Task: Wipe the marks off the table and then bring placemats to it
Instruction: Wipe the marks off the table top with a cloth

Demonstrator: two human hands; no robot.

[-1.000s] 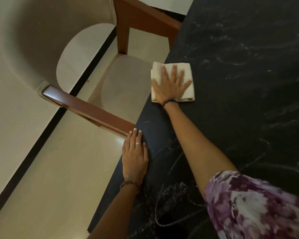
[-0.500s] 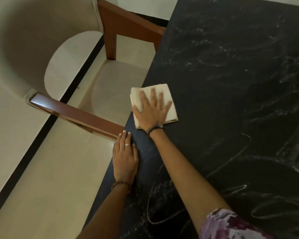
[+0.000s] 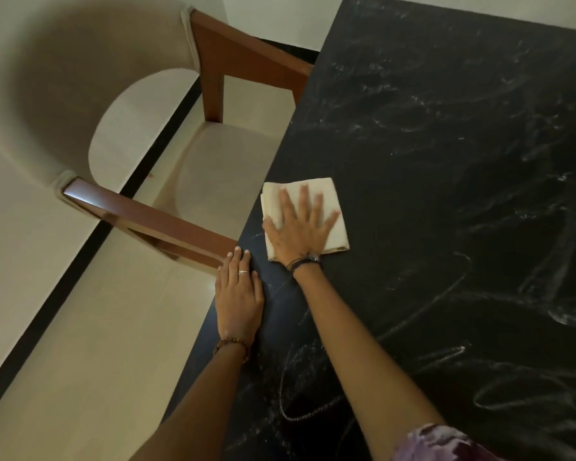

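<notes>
While you lean over the black chalk-marked stone table (image 3: 446,194):
Right hand (image 3: 301,232): your flat, spread fingers press the folded cream cloth (image 3: 338,227), frame centre, near the table's left edge.
Left hand (image 3: 238,296): flat, grasping nothing, on that edge, lower centre.

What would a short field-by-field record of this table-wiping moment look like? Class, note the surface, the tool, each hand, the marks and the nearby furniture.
surface: black table, chalky white marks across it
tool: folded cream cloth, flat on the table near its left edge
right hand: fingers spread, pressing flat on the cloth
left hand: flat on the table edge, fingers straight, ring on one finger
marks: scribbles and smears remain to the right and near the person
chair: wooden arms, beige seat, left of the table
placemats: none in view
</notes>
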